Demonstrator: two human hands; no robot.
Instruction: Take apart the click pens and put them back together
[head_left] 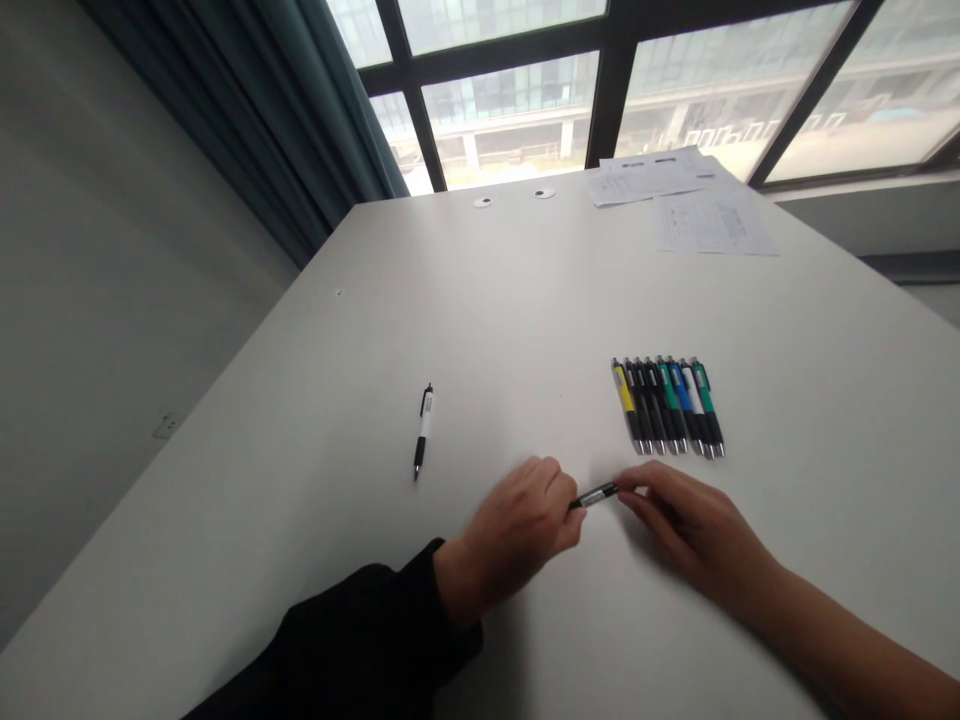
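A dark pen (598, 495) with a pale printed label is held between my two hands, just above or on the white table. My left hand (527, 510) wraps round one end of it, hiding that end. At the other end, the thumb and fingertips of my right hand (679, 515) pinch the pen. Beyond my right hand lies a row of several pens side by side, among them a yellow pen (624, 395), a blue pen (681, 390) and a green pen (703, 390). To the left of my left hand, a white pen (426, 412) with a black grip lies alone.
The white table (465, 300) reaches toward the window. Printed papers (712, 215) lie at its far right, and two oval cable-hole covers (482, 203) sit near the far edge. A blue curtain (255, 100) hangs at the left, beside a grey wall.
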